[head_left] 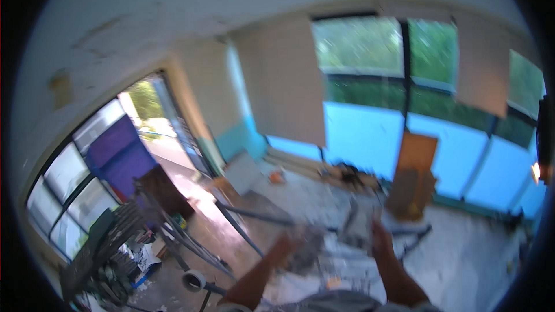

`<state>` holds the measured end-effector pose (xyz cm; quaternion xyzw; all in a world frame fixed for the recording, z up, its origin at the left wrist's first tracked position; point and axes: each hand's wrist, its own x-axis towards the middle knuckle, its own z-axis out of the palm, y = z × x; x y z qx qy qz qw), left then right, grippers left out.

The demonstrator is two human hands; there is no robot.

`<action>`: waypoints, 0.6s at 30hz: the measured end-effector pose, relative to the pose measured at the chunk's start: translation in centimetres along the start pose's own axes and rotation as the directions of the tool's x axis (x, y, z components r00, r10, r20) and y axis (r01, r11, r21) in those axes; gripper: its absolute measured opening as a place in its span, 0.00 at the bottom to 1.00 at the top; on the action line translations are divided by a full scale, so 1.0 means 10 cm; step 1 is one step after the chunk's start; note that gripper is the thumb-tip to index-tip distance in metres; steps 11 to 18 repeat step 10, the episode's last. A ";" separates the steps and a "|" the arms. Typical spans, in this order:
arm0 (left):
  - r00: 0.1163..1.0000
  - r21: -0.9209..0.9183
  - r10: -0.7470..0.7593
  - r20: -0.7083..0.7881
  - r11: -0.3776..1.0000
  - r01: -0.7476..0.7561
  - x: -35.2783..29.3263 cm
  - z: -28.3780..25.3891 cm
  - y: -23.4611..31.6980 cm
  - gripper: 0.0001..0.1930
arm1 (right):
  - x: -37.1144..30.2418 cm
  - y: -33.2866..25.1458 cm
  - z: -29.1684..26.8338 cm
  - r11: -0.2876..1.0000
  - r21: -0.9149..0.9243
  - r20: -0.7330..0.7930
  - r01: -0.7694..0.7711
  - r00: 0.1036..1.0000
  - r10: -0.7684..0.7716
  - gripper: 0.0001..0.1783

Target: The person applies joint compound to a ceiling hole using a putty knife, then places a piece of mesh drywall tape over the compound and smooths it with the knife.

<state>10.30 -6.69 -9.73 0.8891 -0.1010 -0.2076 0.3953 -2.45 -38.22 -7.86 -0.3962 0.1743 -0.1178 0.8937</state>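
Observation:
My left hand (286,245) is stretched forward over a messy floor, its fingers smeared by motion. Right beside it is a blurred dark grey patch (306,251); I cannot make out whether the hand touches it. My right hand (380,236) is raised a little farther right, also blurred. Close to its fingers is a pale grey, flat-looking thing (358,225), and whether it is held does not show. Below and between the forearms lie whitish sheets or scraps (341,254).
Dark tubes or legs (248,214) and a round pipe end (193,280) are at the left, near a cluttered pile (115,254). A purple panel (118,147) leans by the open doorway (165,133). A brown board (415,156) leans against the right windows; long planks (300,167) lie along the wall.

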 end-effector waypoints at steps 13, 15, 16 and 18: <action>0.952 -0.176 0.295 -0.081 0.936 -0.306 -0.72 -0.12 1.12 0.38 | -0.50 -0.12 0.21 0.900 -0.150 -0.134 0.410 0.893 -0.429 0.22; 0.952 -0.176 0.295 -0.081 0.936 -0.306 -0.72 -0.12 1.12 0.38 | -0.50 -0.12 0.21 0.900 -0.150 -0.134 0.410 0.893 -0.429 0.22; 0.952 -0.176 0.295 -0.081 0.936 -0.306 -0.72 -0.12 1.12 0.38 | -0.50 -0.12 0.21 0.900 -0.150 -0.134 0.410 0.893 -0.429 0.22; 0.952 -0.176 0.295 -0.081 0.936 -0.306 -0.72 -0.12 1.12 0.38 | -0.50 -0.12 0.21 0.900 -0.150 -0.134 0.410 0.893 -0.429 0.22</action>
